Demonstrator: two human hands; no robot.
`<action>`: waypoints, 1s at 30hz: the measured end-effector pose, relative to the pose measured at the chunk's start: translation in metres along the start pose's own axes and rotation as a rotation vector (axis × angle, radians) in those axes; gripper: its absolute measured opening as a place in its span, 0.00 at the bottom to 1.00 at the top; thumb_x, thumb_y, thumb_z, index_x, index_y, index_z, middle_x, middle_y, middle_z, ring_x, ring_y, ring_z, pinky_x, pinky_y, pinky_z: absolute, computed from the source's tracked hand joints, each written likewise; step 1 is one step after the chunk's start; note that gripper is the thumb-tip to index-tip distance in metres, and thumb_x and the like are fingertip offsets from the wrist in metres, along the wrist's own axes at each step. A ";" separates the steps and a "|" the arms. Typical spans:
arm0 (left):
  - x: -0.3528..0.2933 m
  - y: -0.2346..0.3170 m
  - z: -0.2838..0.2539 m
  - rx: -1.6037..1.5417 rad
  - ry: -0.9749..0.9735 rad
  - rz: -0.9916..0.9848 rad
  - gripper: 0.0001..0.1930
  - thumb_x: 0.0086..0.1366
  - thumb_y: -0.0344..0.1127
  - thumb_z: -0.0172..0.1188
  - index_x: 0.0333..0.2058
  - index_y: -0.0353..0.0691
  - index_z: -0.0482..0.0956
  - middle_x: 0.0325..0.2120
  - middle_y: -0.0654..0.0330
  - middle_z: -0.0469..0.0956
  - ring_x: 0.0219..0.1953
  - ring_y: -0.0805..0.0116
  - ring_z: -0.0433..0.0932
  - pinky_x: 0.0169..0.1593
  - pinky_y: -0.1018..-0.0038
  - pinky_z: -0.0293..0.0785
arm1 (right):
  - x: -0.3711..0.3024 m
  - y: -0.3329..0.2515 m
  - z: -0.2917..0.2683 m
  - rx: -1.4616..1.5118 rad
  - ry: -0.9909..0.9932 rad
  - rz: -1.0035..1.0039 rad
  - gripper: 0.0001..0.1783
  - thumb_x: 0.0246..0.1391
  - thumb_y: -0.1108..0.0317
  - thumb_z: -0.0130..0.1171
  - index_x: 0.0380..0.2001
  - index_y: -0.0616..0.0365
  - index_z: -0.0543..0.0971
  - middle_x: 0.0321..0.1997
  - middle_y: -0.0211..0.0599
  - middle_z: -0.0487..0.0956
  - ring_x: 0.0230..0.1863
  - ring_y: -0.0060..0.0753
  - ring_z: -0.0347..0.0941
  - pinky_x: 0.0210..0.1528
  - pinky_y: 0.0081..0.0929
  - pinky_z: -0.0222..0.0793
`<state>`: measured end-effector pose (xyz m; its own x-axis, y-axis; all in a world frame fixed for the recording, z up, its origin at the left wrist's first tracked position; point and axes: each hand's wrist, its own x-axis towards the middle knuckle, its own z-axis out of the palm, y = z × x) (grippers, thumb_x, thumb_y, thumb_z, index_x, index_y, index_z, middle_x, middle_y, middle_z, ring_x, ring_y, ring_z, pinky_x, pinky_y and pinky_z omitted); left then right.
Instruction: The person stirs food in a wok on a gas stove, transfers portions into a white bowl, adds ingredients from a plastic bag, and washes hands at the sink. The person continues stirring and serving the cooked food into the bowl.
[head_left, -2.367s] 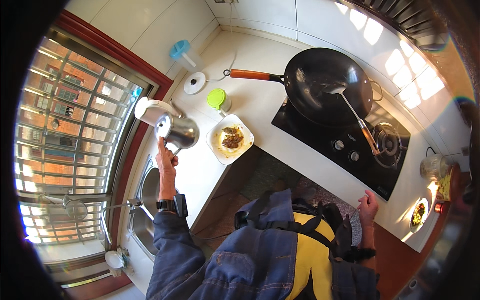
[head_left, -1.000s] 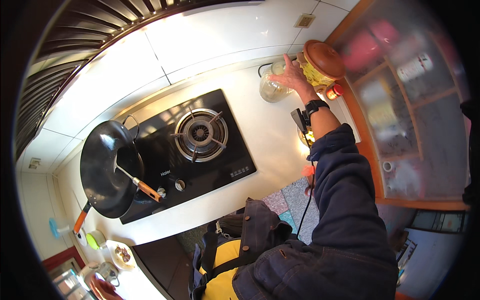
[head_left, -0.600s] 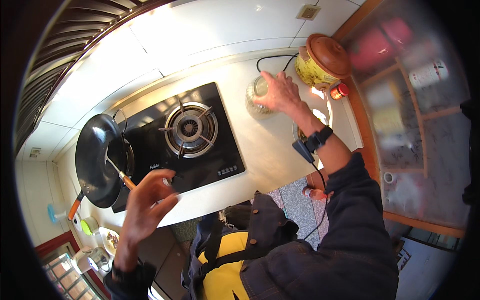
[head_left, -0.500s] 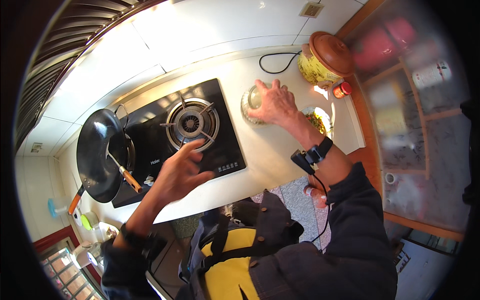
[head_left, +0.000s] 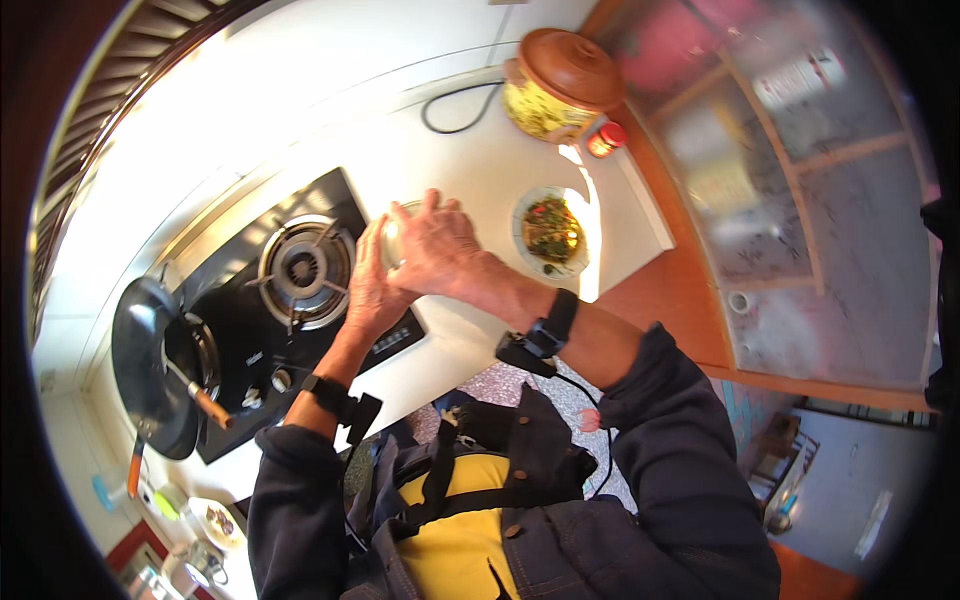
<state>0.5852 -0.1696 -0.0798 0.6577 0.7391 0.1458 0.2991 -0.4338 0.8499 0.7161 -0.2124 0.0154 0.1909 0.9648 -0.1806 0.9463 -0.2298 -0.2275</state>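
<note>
Both my hands meet around a round glass jar [head_left: 394,240] on the counter, just right of the gas hob. My left hand [head_left: 372,290] is wrapped about its near left side, thumb toward the right hand. Over its top and right side curls my right hand [head_left: 432,245], fingers bent. Most of the jar is hidden by the hands, so its lid and contents cannot be made out. To the right lies a white plate [head_left: 522,245] bearing cooked food [head_left: 550,232] with green and red bits.
A black wok [head_left: 140,350] sits on the left burner of the black hob [head_left: 250,365], with a wooden-handled spatula [head_left: 210,407] in it. The right burner [head_left: 303,268] is bare. At the back right stand a yellow pot [head_left: 545,108] with brown lid and a small red-capped jar [head_left: 606,140].
My left hand has come from over the hob to the jar, joining my right hand there. The view has shifted right, and the food plate, earlier partly behind my forearm, shows fully.
</note>
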 end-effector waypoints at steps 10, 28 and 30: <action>0.006 0.000 -0.010 -0.032 -0.121 -0.050 0.60 0.40 0.47 0.81 0.69 0.39 0.52 0.65 0.46 0.55 0.67 0.50 0.59 0.69 0.60 0.60 | -0.010 0.088 -0.020 1.218 -0.077 0.033 0.43 0.48 0.53 0.65 0.67 0.52 0.65 0.55 0.42 0.73 0.50 0.34 0.76 0.45 0.32 0.76; 0.060 0.055 -0.044 0.581 -0.043 0.209 0.21 0.51 0.39 0.72 0.44 0.41 0.82 0.58 0.50 0.66 0.62 0.49 0.64 0.62 0.56 0.66 | -0.091 0.125 0.146 1.695 -0.203 0.654 0.25 0.55 0.54 0.63 0.51 0.58 0.77 0.44 0.37 0.79 0.37 0.32 0.79 0.33 0.36 0.83; 0.063 0.055 -0.037 0.743 -0.126 0.287 0.18 0.50 0.38 0.72 0.40 0.41 0.84 0.60 0.51 0.65 0.65 0.49 0.60 0.66 0.54 0.59 | -0.087 0.125 0.151 1.641 -0.162 0.603 0.24 0.56 0.54 0.63 0.49 0.59 0.79 0.40 0.34 0.80 0.36 0.28 0.79 0.33 0.31 0.81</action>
<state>0.6180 -0.1282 -0.0050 0.8385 0.5023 0.2112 0.4591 -0.8600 0.2227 0.7781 -0.3445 -0.1418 0.2624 0.7062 -0.6576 -0.4781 -0.4968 -0.7243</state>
